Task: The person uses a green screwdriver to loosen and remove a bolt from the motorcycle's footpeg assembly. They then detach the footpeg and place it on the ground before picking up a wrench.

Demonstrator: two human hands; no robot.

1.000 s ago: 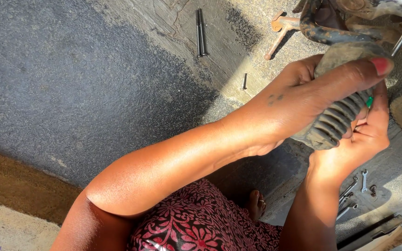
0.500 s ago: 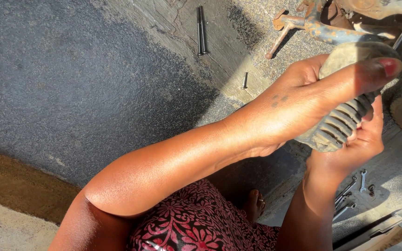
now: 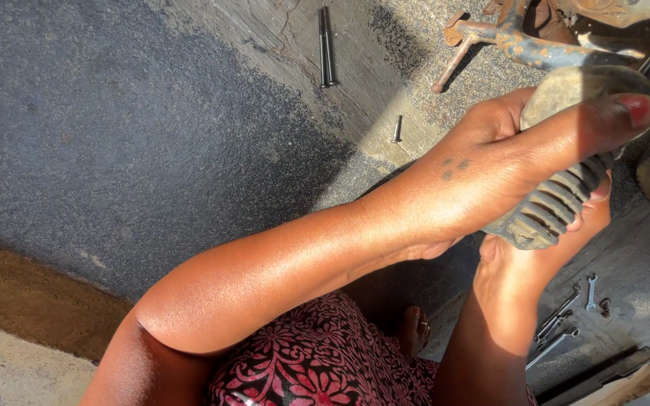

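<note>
While both hands grip it — ribbed rubber boot (image 3: 547, 214) grey, dusty, flared.

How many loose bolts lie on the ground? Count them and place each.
3. Two long bolts lie side by side near the top of the view; one short bolt lies below them, beside the left hand. Others may be hidden behind the arms.

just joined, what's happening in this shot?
A person sitting on the ground grips a ribbed rubber boot with both hands: the left hand wraps over its top, the right hand supports it from below. Rusty metal parts lie just beyond. Loose bolts lie on the concrete, and wrenches lie by the right forearm.
</note>
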